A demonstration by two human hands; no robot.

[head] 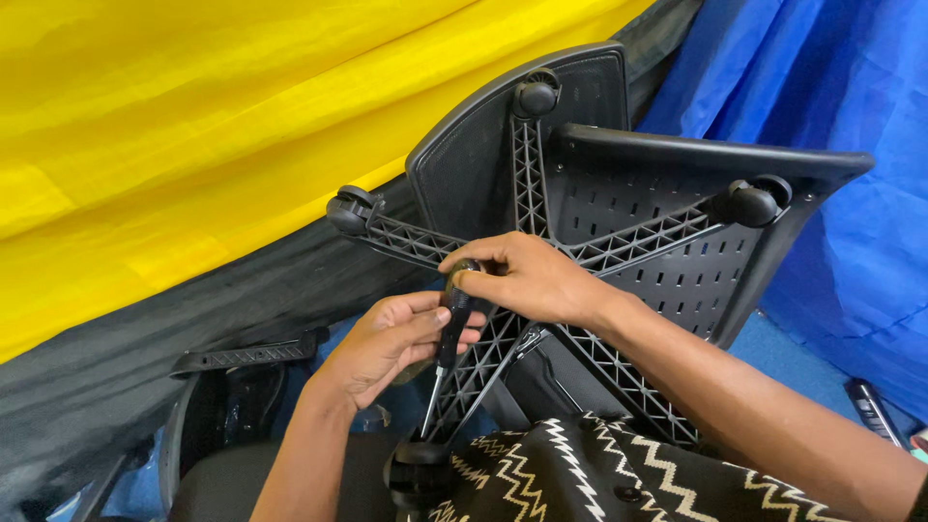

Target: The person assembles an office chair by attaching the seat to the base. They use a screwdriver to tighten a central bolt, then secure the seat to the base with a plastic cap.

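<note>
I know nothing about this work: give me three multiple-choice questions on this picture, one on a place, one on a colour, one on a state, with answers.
1. Where does the black-handled screwdriver sit?
A. at the hub of the black plastic star-shaped chair base
B. on the blue floor
C. on the yellow cloth

2. What colour is the draped cloth at upper left?
A. red
B. yellow
C. white

3. How is the chair lying?
A. upright
B. boxed
C. tipped over, castors exposed

Answers: 1 A, the right hand and left hand hold it there. 2 B, plainly yellow. 3 C, a black castor wheel points sideways.
</note>
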